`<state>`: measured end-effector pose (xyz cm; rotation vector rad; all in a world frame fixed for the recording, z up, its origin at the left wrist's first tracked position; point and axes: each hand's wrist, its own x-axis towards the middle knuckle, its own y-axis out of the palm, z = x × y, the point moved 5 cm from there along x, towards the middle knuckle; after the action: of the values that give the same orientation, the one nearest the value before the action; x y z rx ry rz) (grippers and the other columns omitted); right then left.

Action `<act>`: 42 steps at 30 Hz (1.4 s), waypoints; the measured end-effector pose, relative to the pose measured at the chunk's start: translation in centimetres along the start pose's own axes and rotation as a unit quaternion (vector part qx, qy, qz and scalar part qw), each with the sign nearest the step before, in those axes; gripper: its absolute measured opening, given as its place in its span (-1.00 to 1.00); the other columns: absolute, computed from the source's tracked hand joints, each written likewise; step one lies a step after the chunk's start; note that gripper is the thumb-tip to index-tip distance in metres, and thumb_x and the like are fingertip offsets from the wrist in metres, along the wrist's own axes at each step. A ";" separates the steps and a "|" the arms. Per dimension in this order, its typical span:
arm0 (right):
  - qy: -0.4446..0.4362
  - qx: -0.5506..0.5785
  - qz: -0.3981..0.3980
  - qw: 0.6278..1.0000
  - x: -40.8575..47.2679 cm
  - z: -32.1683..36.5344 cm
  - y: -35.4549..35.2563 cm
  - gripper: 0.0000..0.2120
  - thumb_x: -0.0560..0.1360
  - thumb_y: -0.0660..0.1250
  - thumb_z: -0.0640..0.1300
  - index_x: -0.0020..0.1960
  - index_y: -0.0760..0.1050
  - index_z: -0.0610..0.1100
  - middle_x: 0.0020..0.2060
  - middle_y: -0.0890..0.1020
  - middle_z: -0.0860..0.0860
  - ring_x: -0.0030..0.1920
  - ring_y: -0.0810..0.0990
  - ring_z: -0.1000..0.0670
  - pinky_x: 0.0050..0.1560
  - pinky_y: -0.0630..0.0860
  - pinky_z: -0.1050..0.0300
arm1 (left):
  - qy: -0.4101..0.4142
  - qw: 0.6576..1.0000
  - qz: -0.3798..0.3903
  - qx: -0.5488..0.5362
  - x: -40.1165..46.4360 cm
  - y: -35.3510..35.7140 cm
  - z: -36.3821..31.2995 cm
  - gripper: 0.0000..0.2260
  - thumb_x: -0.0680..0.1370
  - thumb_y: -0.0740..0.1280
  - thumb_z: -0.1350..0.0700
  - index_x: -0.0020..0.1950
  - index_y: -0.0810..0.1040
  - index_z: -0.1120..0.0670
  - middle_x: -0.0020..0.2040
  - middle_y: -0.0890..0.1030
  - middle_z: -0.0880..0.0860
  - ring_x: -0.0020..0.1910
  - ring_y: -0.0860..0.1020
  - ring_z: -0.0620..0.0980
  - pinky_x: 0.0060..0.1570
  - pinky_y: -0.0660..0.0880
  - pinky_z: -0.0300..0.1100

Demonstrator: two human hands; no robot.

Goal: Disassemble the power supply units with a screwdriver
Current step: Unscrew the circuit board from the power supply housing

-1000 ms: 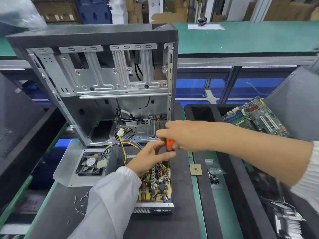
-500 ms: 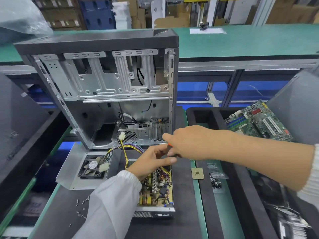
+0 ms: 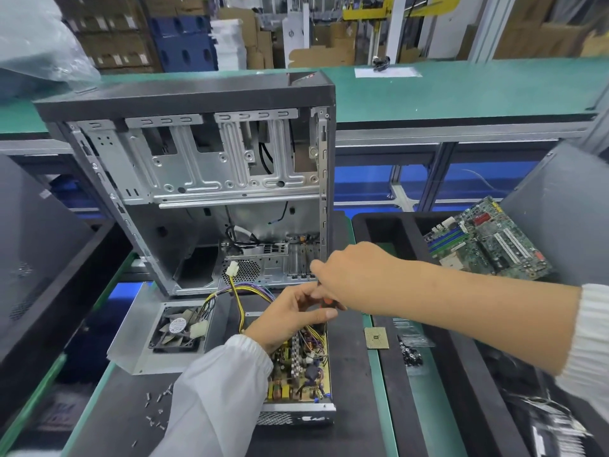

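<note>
Right hand [image 3: 349,275] grips orange-handled screwdriver [image 3: 327,301] over yellow circuit board [image 3: 303,371].

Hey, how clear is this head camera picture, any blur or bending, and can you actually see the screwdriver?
Head view: bright, even light; wide-angle bending curves the green bench and tilts the computer case; edges smear, notably the right sleeve; the right hand hides the screwdriver except an orange sliver.

White smooth left sleeve [image 3: 214,397]; ribbed white right cuff [image 3: 593,341].
</note>
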<state>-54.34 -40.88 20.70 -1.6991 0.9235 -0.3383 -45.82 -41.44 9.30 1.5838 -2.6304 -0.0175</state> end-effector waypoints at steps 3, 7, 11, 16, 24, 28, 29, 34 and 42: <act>-0.034 0.088 0.045 0.995 -0.3 -0.4 0.0 -0.68 0.53 0.26 -0.23 0.24 0.27 -0.06 -0.12 0.27 -0.06 -0.15 0.40 -0.08 -0.44 0.16 0.16 | -0.011 1.000 0.000 0.007 0.1 0.1 -0.1 -0.73 0.53 0.39 0.26 -0.02 0.66 -0.15 -0.04 0.68 -0.15 0.06 0.60 -0.19 0.06 0.48 -0.34; -0.030 0.143 0.078 0.986 -0.6 -0.5 0.2 -0.65 0.51 0.36 -0.03 0.20 0.28 -0.01 -0.11 0.28 -0.02 -0.35 0.31 0.02 -0.45 0.20 0.13 | -0.013 1.000 -0.005 0.001 0.1 0.3 0.1 -0.75 0.49 0.43 0.22 0.00 0.68 -0.14 -0.03 0.69 -0.13 0.04 0.61 -0.19 0.07 0.49 -0.32; 0.034 0.031 0.046 0.998 -0.1 -0.4 0.1 -0.75 0.61 0.20 0.01 0.17 0.39 -0.14 -0.01 0.53 -0.10 -0.21 0.50 -0.09 -0.34 0.34 0.10 | -0.018 1.000 -0.009 0.010 0.1 0.0 0.1 -0.80 0.50 0.42 0.31 -0.02 0.69 0.01 -0.03 0.69 -0.03 0.05 0.62 -0.11 0.07 0.50 -0.28; -0.033 0.095 0.080 0.992 -0.3 0.3 0.3 -0.70 0.57 0.27 -0.13 0.26 0.29 -0.09 0.00 0.36 -0.11 -0.32 0.31 0.00 -0.45 0.19 0.15 | -0.026 0.999 -0.003 0.026 0.1 0.2 0.1 -0.71 0.50 0.40 0.37 -0.06 0.62 -0.05 -0.11 0.69 -0.13 0.00 0.62 -0.19 0.07 0.49 -0.27; 0.039 0.007 -0.006 0.999 -0.1 0.4 -0.6 -0.77 0.61 0.18 -0.03 0.15 0.45 -0.17 -0.03 0.56 -0.10 -0.04 0.60 -0.18 -0.24 0.39 0.06 | -0.007 0.996 -0.014 0.086 0.3 -0.2 0.4 -0.87 0.49 0.42 0.35 0.03 0.64 0.29 -0.03 0.68 0.07 0.00 0.61 -0.13 0.04 0.49 -0.33; -0.002 0.038 0.031 0.999 -0.1 0.6 0.0 -0.75 0.59 0.22 -0.14 0.25 0.33 -0.13 0.03 0.48 -0.13 -0.07 0.52 -0.14 -0.34 0.29 0.10 | -0.024 0.998 -0.021 0.060 0.3 -0.2 0.7 -0.84 0.49 0.41 0.37 0.06 0.58 0.27 0.01 0.66 0.12 0.04 0.61 -0.11 0.12 0.51 -0.24; -0.018 0.062 0.046 0.997 -0.1 0.5 0.1 -0.70 0.57 0.25 -0.14 0.27 0.30 -0.09 -0.01 0.39 -0.12 -0.11 0.45 -0.11 -0.39 0.24 0.12 | -0.029 0.998 -0.024 0.057 0.3 -0.2 0.8 -0.83 0.49 0.41 0.36 0.04 0.59 0.18 0.00 0.67 0.07 0.05 0.61 -0.11 0.14 0.51 -0.23; -0.009 0.095 0.034 0.995 -0.2 -0.4 0.2 -0.50 0.50 0.26 0.25 0.27 0.28 -0.04 -0.05 0.28 -0.05 -0.18 0.40 -0.10 -0.34 0.27 0.10 | -0.028 0.996 -0.027 0.074 0.3 -0.2 0.6 -0.81 0.50 0.40 0.38 0.02 0.60 0.14 -0.10 0.69 -0.09 -0.04 0.61 -0.17 0.03 0.51 -0.25; -0.018 0.058 0.044 0.997 0.0 0.3 0.2 -0.67 0.55 0.30 -0.15 0.28 0.34 -0.12 0.03 0.44 -0.12 0.01 0.54 -0.15 -0.29 0.34 0.08 | -0.030 0.997 -0.017 0.068 0.3 0.1 0.2 -0.78 0.49 0.40 0.39 -0.07 0.60 0.06 -0.16 0.69 -0.11 -0.07 0.62 -0.18 -0.02 0.50 -0.34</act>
<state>-54.24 -40.69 20.47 -1.5490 0.9324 -0.2959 -46.08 -41.65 9.10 1.6947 -2.7026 0.1181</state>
